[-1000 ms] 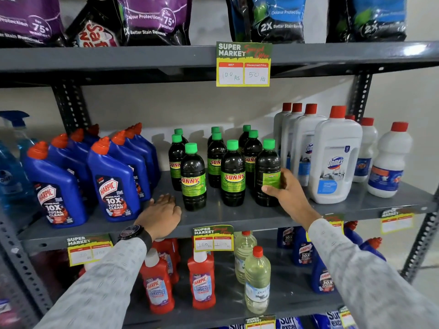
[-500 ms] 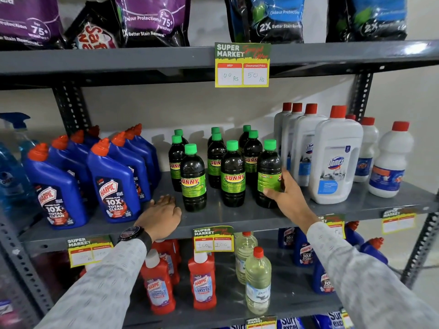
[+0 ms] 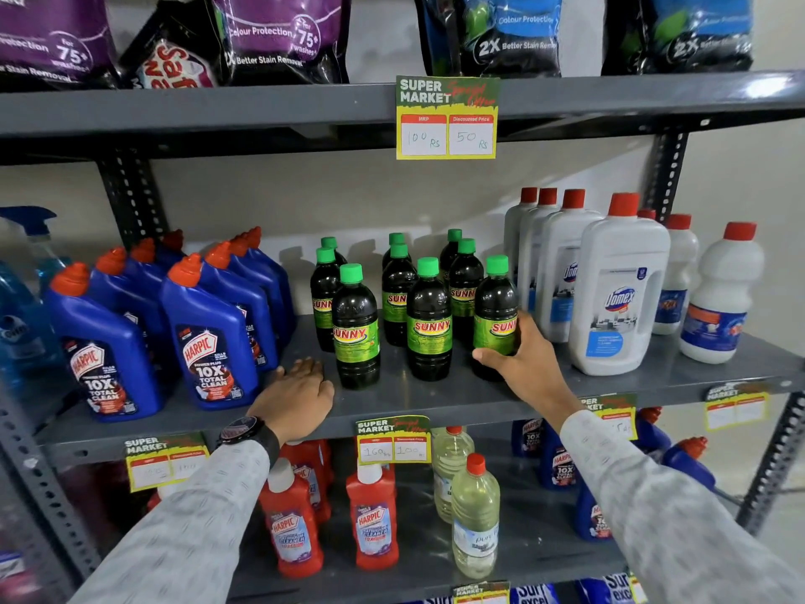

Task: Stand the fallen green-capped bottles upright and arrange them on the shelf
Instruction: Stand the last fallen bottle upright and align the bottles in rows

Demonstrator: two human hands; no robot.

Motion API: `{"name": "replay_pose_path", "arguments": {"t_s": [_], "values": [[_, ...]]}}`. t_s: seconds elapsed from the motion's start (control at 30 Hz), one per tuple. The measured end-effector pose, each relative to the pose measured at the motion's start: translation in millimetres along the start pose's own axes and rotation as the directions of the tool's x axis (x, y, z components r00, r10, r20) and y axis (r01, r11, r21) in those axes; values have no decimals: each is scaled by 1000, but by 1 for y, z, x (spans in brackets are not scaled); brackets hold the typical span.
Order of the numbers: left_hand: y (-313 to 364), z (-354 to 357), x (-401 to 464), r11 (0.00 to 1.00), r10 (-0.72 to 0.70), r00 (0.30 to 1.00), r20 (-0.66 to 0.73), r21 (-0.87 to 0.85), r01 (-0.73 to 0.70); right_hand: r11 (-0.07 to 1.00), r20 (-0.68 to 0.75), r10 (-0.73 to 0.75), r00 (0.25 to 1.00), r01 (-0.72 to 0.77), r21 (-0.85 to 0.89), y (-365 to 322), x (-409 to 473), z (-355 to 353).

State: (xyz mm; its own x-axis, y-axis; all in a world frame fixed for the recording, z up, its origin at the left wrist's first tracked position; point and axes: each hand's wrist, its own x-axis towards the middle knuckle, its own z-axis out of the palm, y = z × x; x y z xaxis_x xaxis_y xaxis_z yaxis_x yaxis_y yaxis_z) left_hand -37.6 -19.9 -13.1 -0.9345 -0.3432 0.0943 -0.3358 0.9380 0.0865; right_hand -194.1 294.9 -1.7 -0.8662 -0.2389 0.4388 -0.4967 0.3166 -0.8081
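Observation:
Several dark green-capped Sunny bottles stand upright in rows on the middle grey shelf (image 3: 435,398). In the front row are a left bottle (image 3: 355,329), a middle bottle (image 3: 429,324) and a right bottle (image 3: 494,311). My right hand (image 3: 518,364) wraps around the lower part of the front right bottle, its label partly turned to the right. My left hand (image 3: 296,396) lies flat, palm down, on the shelf in front of the left bottle, holding nothing. No green-capped bottle lies on its side in view.
Blue Harpic bottles (image 3: 209,337) crowd the shelf's left side, white Domex bottles (image 3: 618,289) the right. Detergent pouches (image 3: 279,37) sit on the upper shelf. Red Harpic bottles (image 3: 374,520) and clear bottles (image 3: 475,516) stand on the shelf below. Price tags (image 3: 446,117) hang from shelf edges.
My right hand has turned the front right bottle so its Sunny label swings round toward the front. My left hand has stayed flat on the shelf.

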Motion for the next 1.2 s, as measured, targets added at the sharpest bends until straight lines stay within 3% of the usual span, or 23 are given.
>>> {"name": "replay_pose_path", "arguments": {"t_s": [0.43, 0.53, 0.67, 0.8, 0.87, 0.93, 1.03, 1.2], "values": [[1, -3, -4, 999, -1, 1000, -7, -40, 1, 999, -120, 5, 993, -11, -51, -2, -7, 4], [5, -6, -13, 990, -25, 996, -89, -138, 13, 997, -257, -41, 966, 22, -78, 0, -16, 4], [6, -9, -23, 920, -122, 960, -253, -393, 13, 969, -390, -220, 894, 154, -194, -11, -34, 5], [11, -16, -17, 698, -158, 962, -222, -714, -51, 929, -270, -343, 900, 282, -241, -32, -46, 18], [16, -20, -12, 550, -83, 983, -161, -831, -89, 956, -132, -260, 957, 236, -174, -41, -49, 31], [22, -22, -5, 464, -34, 991, -130, -880, -100, 975, -21, -155, 988, 150, -161, -45, -47, 46], [33, -24, 0, 426, -49, 989, -141, -898, -107, 978, 46, -62, 997, 70, -195, -47, -38, 61], [40, -20, -2, 447, -80, 982, -170, -887, -117, 991, 92, 32, 995, -20, -129, -46, -23, 67]]}}
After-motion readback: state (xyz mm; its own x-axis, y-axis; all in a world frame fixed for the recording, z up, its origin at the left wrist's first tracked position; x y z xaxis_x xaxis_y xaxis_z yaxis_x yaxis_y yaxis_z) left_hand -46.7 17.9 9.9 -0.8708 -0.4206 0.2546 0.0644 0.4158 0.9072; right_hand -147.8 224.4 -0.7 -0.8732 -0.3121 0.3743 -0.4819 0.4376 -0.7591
